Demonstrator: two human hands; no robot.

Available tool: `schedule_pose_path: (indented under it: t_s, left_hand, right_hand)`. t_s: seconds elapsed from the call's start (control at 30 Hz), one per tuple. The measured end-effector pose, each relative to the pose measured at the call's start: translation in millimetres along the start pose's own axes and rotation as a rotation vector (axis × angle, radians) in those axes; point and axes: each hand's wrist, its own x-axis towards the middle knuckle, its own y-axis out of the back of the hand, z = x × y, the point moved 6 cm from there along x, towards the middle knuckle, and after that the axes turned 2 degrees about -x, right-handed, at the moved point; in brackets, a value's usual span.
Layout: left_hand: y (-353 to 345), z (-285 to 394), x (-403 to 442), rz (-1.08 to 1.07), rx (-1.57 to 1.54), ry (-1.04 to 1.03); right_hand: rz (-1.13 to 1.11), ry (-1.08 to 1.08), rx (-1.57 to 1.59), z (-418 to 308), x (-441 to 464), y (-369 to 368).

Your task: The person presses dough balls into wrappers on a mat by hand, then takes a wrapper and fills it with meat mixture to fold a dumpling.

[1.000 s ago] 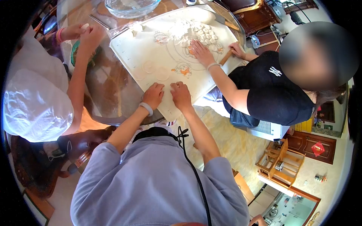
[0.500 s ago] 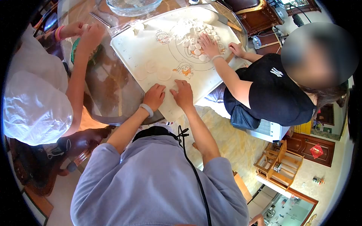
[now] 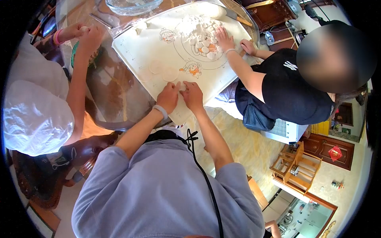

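Note:
Side by side at the near corner of a white printed mat (image 3: 139, 47) are my two hands, fingertips almost meeting. My left hand (image 3: 168, 96), with a pale band at its wrist, has its fingers bent and pressed together. Opposite it, my right hand (image 3: 192, 96) is closed too, thumb and fingers curled inward. Whatever might be between their fingertips is too small and pale to make out. Just beyond them a thin round dough wrapper (image 3: 170, 74) lies flat, with another faint wrapper (image 3: 155, 67) beside it.
A person in black (image 3: 278, 85) at the right has one hand by small dough pieces (image 3: 208, 49) and flour. At the left, another person (image 3: 37, 103) pinches something white above a green bowl (image 3: 74, 53). Farther back are a glass bowl (image 3: 133, 7), a dough lump (image 3: 213, 11) and a knife (image 3: 242, 20).
My hands have come closer together, the left moving right and the right curling its fingers. The hand of the person in black has shifted right, away from the middle of the dough pieces.

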Motion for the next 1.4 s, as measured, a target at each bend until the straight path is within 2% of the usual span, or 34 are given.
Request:
schedule_pose_path:
  t_s: [0.23, 0.33, 0.43, 0.57, 0.83, 1.03, 1.13, 1.23, 1.33, 1.4]
  left_hand:
    - [-2.0, 5.7, -7.1, 0.028, 0.131, -0.08]
    - [-1.8, 7.3, -11.0, 0.013, 0.181, -0.143]
    - [-2.6, 0.3, -12.5, 0.062, 0.119, -0.158]
    - [-0.6, -2.7, -19.9, 0.042, 0.062, -0.159]
    - [8.1, -6.0, -19.6, 0.079, -0.079, -0.148]
    - [10.8, -10.2, -21.9, 0.112, -0.124, -0.15]
    - [11.7, -12.2, -21.9, 0.127, -0.161, -0.153]
    - [14.1, -10.7, -25.4, 0.184, -0.151, -0.208]
    - [13.0, -12.2, -25.1, 0.167, -0.147, -0.178]
    - [12.1, -13.5, -19.8, 0.168, -0.15, -0.169]
  right_hand:
    - [0.049, -0.239, 0.154, 26.8, 5.7, -3.2]
    - [0.047, -0.256, 0.007, 22.7, 11.3, -4.7]
    - [-0.001, -0.269, 0.088, 27.9, 16.0, -9.0]
    - [-0.084, -0.307, 0.016, 27.8, 14.9, -9.6]
    - [-0.07, -0.248, -0.029, 12.7, 13.2, -4.0]
    - [-0.091, -0.033, -0.173, -15.6, 5.6, 7.3]
    - [-0.107, -0.064, -0.144, -11.5, 16.6, 4.8]
    - [0.028, 0.106, -0.177, -18.5, 27.7, 18.3]
    - [-0.183, 0.079, -0.032, -18.2, 24.7, 22.0]
    - [-0.076, -0.064, 0.06, 6.4, 27.8, 23.2]
